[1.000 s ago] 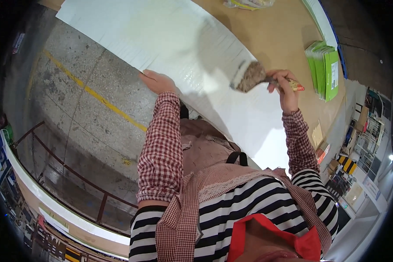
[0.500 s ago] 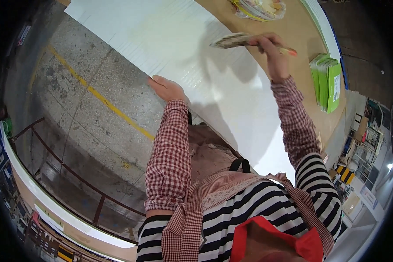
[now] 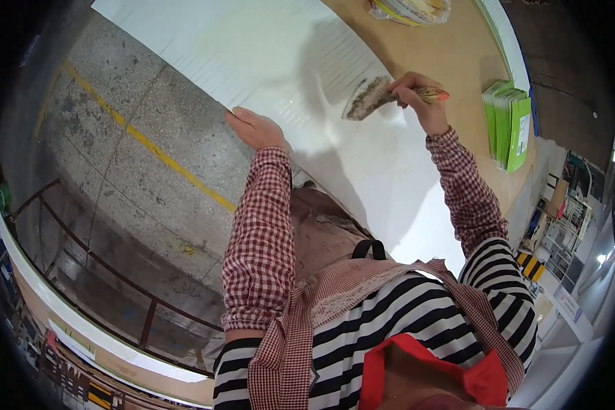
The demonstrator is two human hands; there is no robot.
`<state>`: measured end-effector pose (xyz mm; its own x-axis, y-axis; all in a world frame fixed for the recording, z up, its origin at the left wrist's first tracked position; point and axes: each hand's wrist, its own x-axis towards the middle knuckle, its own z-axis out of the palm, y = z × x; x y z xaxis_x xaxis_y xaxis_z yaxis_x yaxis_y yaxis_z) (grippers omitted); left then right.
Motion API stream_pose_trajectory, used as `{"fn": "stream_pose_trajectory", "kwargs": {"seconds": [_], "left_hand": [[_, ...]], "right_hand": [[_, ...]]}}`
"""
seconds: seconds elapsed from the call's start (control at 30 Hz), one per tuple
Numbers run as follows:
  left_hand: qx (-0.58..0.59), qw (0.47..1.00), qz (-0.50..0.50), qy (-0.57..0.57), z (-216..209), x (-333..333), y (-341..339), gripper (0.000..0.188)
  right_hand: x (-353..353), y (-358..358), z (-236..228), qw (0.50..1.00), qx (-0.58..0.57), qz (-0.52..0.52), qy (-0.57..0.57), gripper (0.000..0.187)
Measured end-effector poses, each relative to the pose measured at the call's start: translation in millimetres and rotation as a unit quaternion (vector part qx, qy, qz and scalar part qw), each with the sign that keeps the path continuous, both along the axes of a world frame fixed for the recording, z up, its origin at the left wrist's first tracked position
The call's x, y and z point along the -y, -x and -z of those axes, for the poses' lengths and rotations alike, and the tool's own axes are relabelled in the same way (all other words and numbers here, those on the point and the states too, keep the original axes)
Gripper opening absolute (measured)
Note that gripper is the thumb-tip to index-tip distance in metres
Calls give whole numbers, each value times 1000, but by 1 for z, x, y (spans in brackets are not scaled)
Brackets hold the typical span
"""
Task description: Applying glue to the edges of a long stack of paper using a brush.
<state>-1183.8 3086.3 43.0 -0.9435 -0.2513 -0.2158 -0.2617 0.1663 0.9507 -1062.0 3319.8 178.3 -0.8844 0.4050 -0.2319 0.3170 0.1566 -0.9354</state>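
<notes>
A long white sheet [image 3: 232, 51] with fine streaks and wet-looking spots stretches away in front of me. My left hand [image 3: 255, 128] lies along its left edge, fingers stretched out and close together. Over the sheet's right side, my right hand [image 3: 422, 102] is closed round the handle of a brush [image 3: 367, 98]. The brush is wide, with dirty whitish-brown bristles pointing left and a red-orange handle end. A shadow falls on the sheet left of the brush; I cannot tell whether the bristles touch the surface.
Brown board [image 3: 458, 58] shows beyond the sheet's right edge. A stack of green packets [image 3: 507, 126] stands on it, and a clear plastic bag [image 3: 413, 10] lies at the far end. To the left are a concrete floor with a yellow line [image 3: 150, 152] and a rusty metal frame [image 3: 102, 263].
My right hand has moved down toward me, and the brush has turned so its bristle face shows more. My left hand has shifted slightly left and away along the edge.
</notes>
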Motion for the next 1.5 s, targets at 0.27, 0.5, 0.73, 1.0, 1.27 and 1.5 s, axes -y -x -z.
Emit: {"fn": "stream_pose_trajectory", "kwargs": {"seconds": [0.27,0.5,0.73,1.0,1.27,1.5], "left_hand": [[4,1000,5,2,1,-3,-3,54],[-14,1000,-9,5,3,-2,-2,54],[-24,999,-24,37,3,-6,3,56],[-24,998,11,-57,8,1,-5,53],[28,999,-13,-38,0,-10,-4,53],[3,999,-7,-54,4,3,0,55]], "right_hand": [[0,3,15,998,-43,49,4,9],[3,-8,-11,998,-49,29,3,9],[-6,-29,2,999,9,49,-17,11],[12,81,-12,990,-118,62,54,11],[-6,128,20,992,-114,1,-58,16],[25,-43,-3,991,46,-2,-127,9]]}}
